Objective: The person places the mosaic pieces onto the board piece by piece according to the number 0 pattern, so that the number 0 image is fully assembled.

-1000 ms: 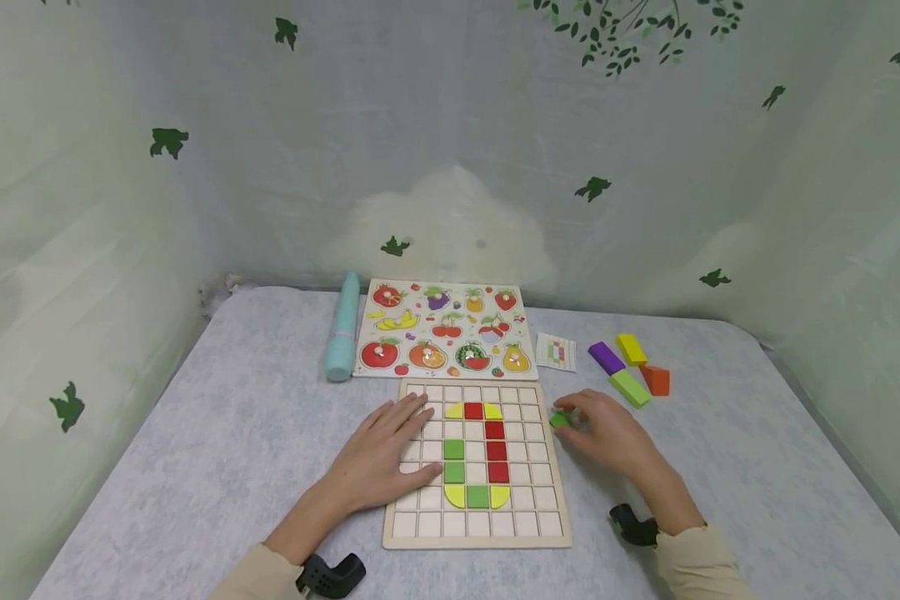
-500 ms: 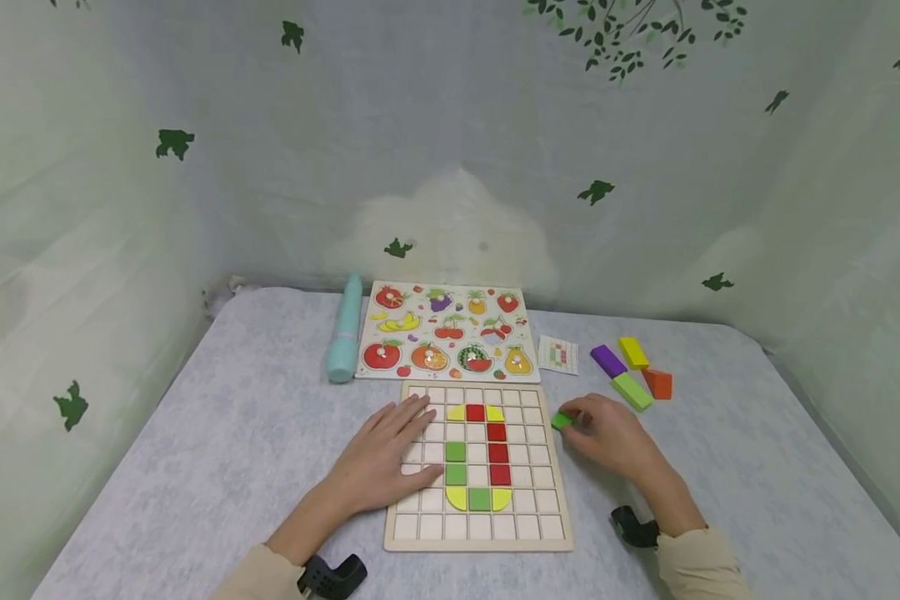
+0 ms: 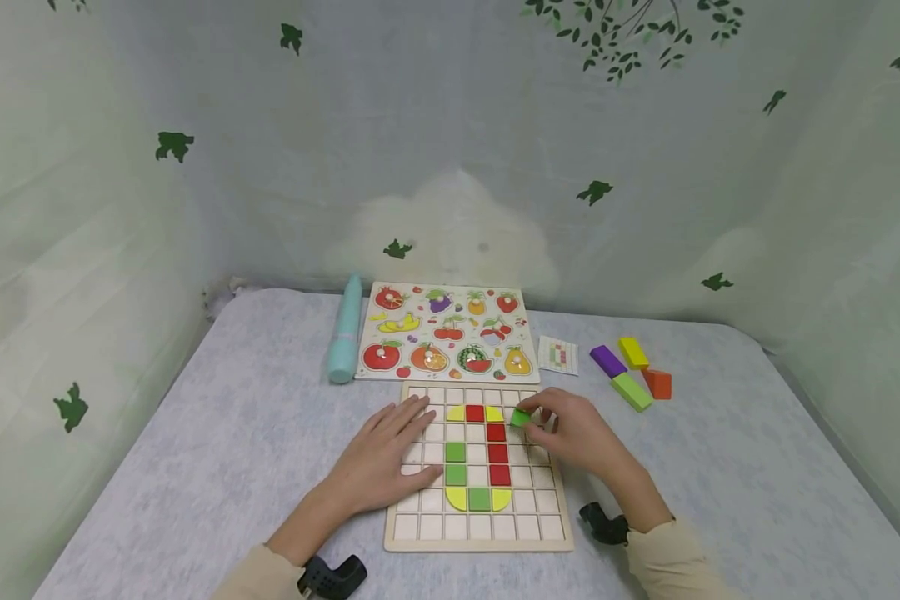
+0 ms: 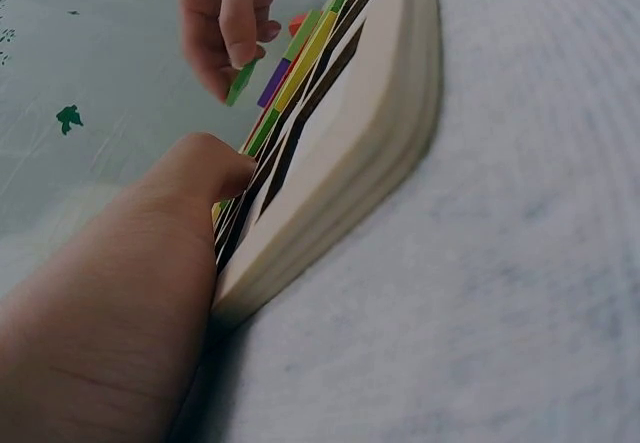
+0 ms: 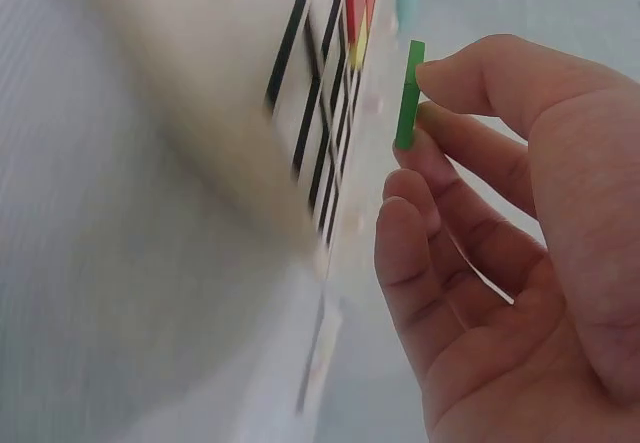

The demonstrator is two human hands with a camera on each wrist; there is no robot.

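A wooden grid board [image 3: 477,545] lies on the table, with red, green and yellow tiles set in a ring of its cells. My left hand [image 3: 378,458] rests flat on the board's left side, fingers straight and spread. Between thumb and fingertips my right hand [image 3: 581,429] pinches a green tile [image 3: 521,417] over the upper right of the board. In the right wrist view the tile [image 5: 410,95] stands on edge in the pinch, apart from the board. The left wrist view has the left thumb [image 4: 215,163] on the board's edge.
Behind the board lies a fruit puzzle [image 3: 446,329], with a light blue cone-shaped object [image 3: 343,333] to its left. A small pattern card [image 3: 558,355] is at its right. Purple [image 3: 608,361], yellow [image 3: 633,352], orange [image 3: 657,383] and light green [image 3: 632,391] blocks lie farther right.
My right hand has carried the green tile leftward, from beside the board's right edge to above its upper right cells. The left hand has stayed in place.
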